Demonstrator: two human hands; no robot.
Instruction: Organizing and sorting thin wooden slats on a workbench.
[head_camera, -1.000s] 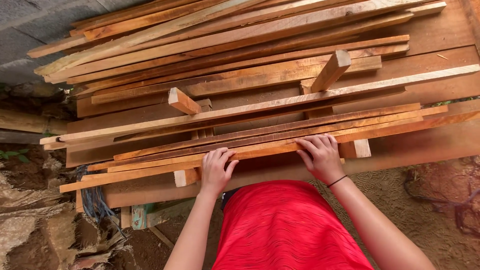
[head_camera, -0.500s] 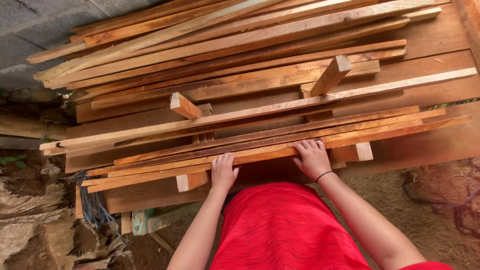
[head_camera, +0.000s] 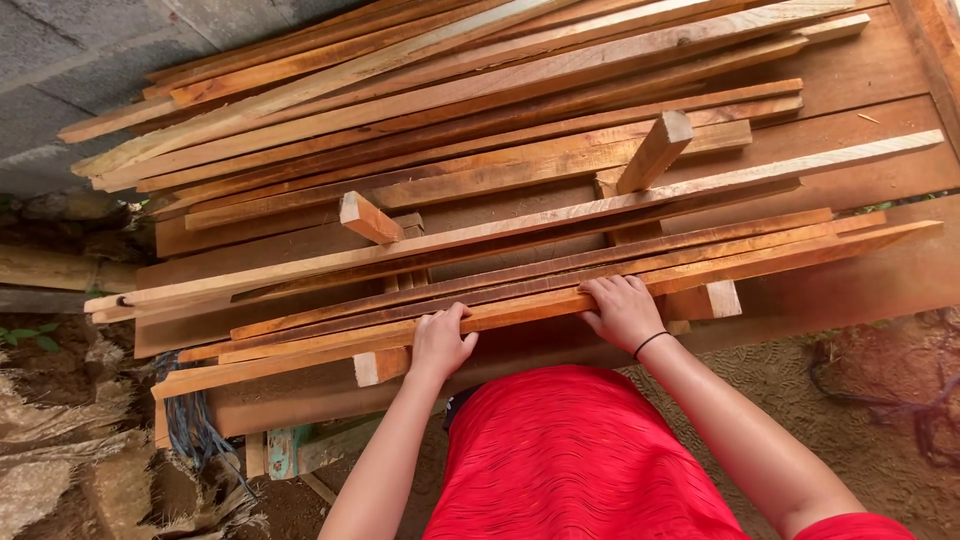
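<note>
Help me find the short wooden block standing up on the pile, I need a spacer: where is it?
In the head view, the short wooden block leans upright right of centre on the plank stack, beyond the right hand.

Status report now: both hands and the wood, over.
Left hand and right hand both grip the front plank. Plank lies on the wood stack. Nothing blocks.

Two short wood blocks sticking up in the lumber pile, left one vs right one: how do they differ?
The left block sits lower in the view and closer to the left hand; the right block sits further up the pile, above the right hand. The left block tilts up-left and looks shorter; the right block tilts up-right and looks longer. Both are pale, square-cut offcuts resting on long planks, and neither hand touches either.
</note>
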